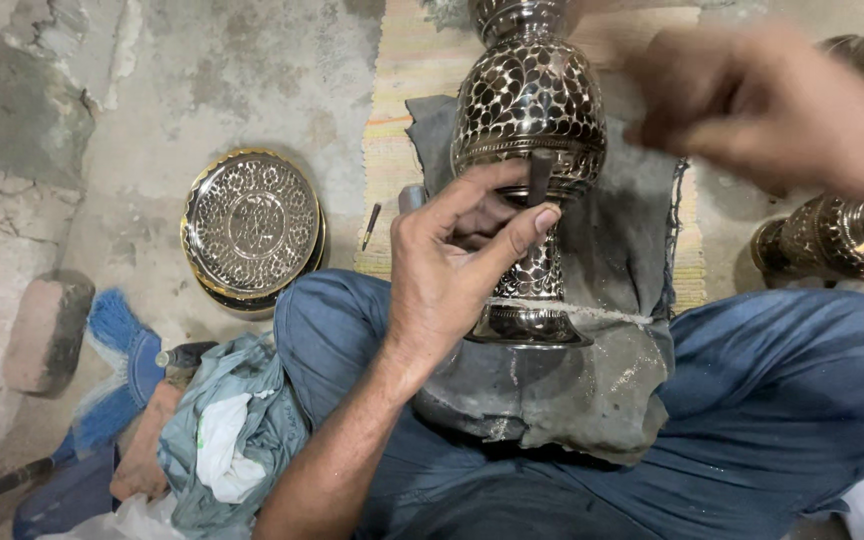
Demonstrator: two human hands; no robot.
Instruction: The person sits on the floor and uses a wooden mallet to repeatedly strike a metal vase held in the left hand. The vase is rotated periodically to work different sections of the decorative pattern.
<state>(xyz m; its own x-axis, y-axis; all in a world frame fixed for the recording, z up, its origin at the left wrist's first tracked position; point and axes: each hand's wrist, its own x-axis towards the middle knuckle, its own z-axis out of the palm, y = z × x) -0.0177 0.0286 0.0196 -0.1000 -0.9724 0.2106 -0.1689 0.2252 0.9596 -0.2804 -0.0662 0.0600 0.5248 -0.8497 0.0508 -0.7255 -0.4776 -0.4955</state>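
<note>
Vase [529, 110] of engraved metal lies across my lap on a grey cloth [592, 390], its foot toward me. My left hand [452, 260] rests against its narrow waist, thumb and fingers pinched on a small dark chisel [539, 178] whose tip meets the belly. My right hand [772, 100] is raised above, blurred, so I cannot tell how its fingers stand. I judge the vase heavy, stiff and slippery; the waist gives the best hold. An engraved plate [250, 225] lies on the floor nearby.
</note>
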